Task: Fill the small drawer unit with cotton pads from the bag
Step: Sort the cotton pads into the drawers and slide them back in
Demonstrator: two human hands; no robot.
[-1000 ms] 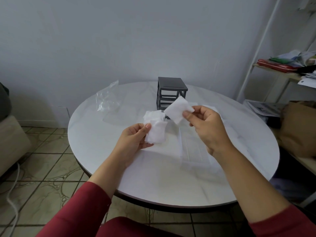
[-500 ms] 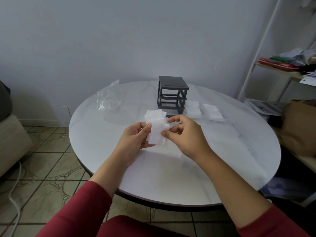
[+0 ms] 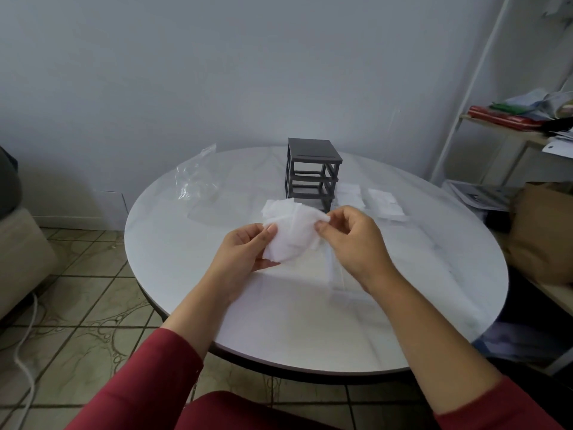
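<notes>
While your left hand (image 3: 245,252) grips one pad wad (image 3: 291,235), right hand (image 3: 352,240) pinches its edge; one drawer unit (image 3: 313,172), two pad piles (image 3: 384,202).

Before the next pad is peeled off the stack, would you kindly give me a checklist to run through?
1. Left hand holds the pad stack: ok.
2. Right hand pinches the stack's right edge: ok.
3. Only one pad pinched: cannot tell.
4. Drawer unit upright on the table: ok.
5. Drawers seated in the unit: not ok, its slots look empty.
6. Bag emptied: cannot tell.
</notes>
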